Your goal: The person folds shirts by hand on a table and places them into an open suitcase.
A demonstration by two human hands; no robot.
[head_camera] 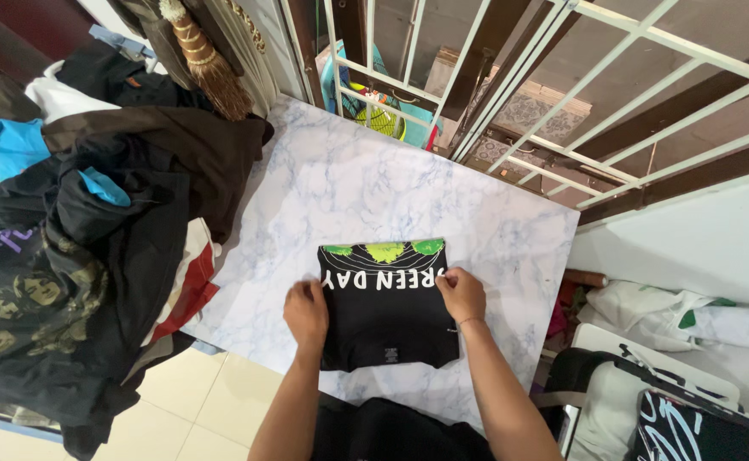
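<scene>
Surface: white marble-patterned tabletop with blue-grey veining [374, 183], seen from above, its far edge against a white metal railing [511, 94].
Folded shirt: black cotton T-shirt folded into a neat rectangle [387, 320], lying flat near the near edge of the surface, about midway between the left and right edges. White lettering and a green print run along its far edge; a small neck label shows close to its near edge.
Left hand: left hand [306, 312] rests palm down on the left edge of the folded shirt, fingers [299, 293] together and curled onto the cloth, pressing rather than lifting.
Right hand: right hand [462, 294] sits on the right edge of the shirt near its far right corner, fingers [444, 277] close together and bent down on the fabric. A thin band circles the wrist.
Clothes pile: loose heap of dark garments [101, 256], mostly black and brown with a patch of bright blue and a bit of red and white, covers the left edge of the surface and spills over it. Well apart from the folded shirt.
Broom: straw broom head with bound handle [208, 64] leans at the far left corner, above the pile.
Right side: off the right edge of the surface, a white plastic bag [690, 316] and a black cloth with white scrawl [699, 431] lie lower down.
Floor: pale tiles [195, 410] show below the near left corner.
</scene>
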